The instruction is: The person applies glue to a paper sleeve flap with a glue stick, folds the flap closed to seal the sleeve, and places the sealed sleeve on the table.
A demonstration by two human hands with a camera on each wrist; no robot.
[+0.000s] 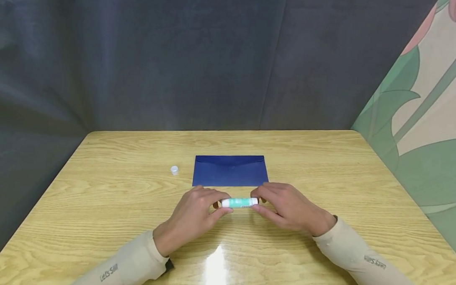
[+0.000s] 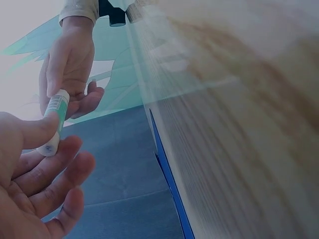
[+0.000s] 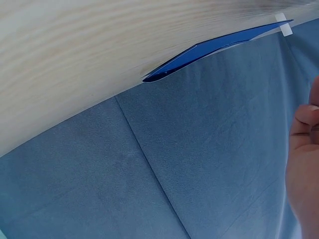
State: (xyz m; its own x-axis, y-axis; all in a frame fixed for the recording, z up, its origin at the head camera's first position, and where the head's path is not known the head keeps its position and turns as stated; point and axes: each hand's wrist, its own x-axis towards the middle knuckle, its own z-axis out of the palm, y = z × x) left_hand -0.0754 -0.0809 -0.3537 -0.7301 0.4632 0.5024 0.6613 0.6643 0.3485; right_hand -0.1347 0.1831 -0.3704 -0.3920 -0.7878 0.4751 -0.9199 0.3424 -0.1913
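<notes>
A white and teal glue stick lies level between both hands, just above the table in the head view. My left hand pinches its left end between thumb and fingers. At its right end, the thumb and fingers of my right hand hold the white base. The left wrist view shows the uncapped end of the glue stick close to the left thumb. A small white cap stands on the table to the left. Beyond the hands lies a closed navy envelope, flap side up.
The wood-grain table reaches back to a dark curtain. On the right rises a wall panel painted with leaves and flowers. Light glares off the tabletop near the front.
</notes>
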